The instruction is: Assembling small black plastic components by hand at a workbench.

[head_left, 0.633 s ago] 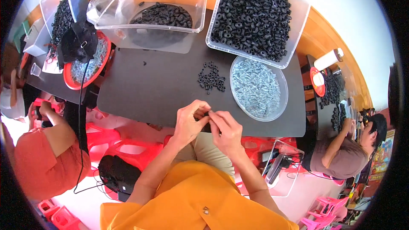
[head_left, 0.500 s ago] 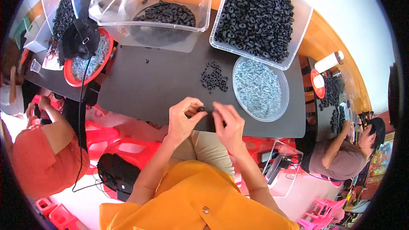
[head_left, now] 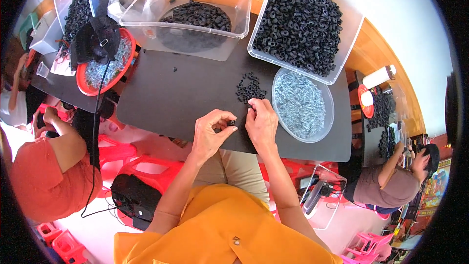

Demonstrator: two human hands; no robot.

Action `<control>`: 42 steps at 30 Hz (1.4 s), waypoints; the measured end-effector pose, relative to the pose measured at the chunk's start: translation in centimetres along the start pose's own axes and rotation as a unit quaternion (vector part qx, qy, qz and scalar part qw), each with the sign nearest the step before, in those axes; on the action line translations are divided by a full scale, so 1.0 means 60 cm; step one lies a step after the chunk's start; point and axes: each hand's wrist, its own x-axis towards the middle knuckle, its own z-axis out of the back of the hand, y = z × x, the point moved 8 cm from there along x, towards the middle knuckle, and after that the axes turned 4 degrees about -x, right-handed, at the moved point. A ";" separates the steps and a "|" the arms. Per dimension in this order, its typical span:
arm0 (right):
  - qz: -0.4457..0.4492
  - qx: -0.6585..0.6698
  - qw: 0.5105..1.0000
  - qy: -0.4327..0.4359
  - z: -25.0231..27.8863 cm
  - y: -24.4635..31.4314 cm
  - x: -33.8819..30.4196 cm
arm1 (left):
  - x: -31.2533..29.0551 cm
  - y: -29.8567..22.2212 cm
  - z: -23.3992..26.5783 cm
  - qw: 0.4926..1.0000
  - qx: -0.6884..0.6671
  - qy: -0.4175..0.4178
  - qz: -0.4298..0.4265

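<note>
From where I stand, the left hand (head_left: 209, 131), mid-frame, pinches a small black piece (head_left: 231, 122) between thumb and fingers. Only its dark end shows, toward the right of the frame; the rest is hidden, so I can't make out its long axis. Just right of center, the right hand (head_left: 264, 123) has its fingers drawn close at the near edge of the loose black pieces (head_left: 250, 85); I can't tell whether they grip one. The upper-right tub (head_left: 352, 39) is cut off by the frame's top edge.

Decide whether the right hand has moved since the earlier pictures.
Yes: the right hand moved forward, to the near edge of the small black pile.
</note>
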 end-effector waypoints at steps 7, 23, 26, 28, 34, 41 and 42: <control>-0.118 0.402 0.904 0.081 0.029 -0.016 -0.026 | 0.004 0.022 -0.035 0.981 -0.166 0.052 0.089; -0.050 0.334 0.935 0.109 0.047 0.001 -0.033 | -0.003 0.043 -0.049 0.973 -0.196 0.062 0.109; -0.010 0.253 0.962 0.098 0.063 0.023 -0.026 | -0.004 0.041 -0.046 0.980 -0.163 0.058 0.097; 0.002 0.232 0.967 0.102 0.068 0.031 -0.025 | -0.004 0.042 -0.046 0.980 -0.159 0.055 0.110; 0.037 0.198 0.972 0.120 0.072 0.042 -0.018 | -0.006 0.045 -0.044 0.982 -0.135 0.056 0.117; 0.093 0.165 0.970 0.153 0.063 0.049 -0.011 | -0.004 0.039 -0.045 0.982 -0.123 0.068 0.124; 0.093 0.164 0.970 0.153 0.063 0.049 -0.009 | -0.004 0.040 -0.045 0.982 -0.120 0.068 0.127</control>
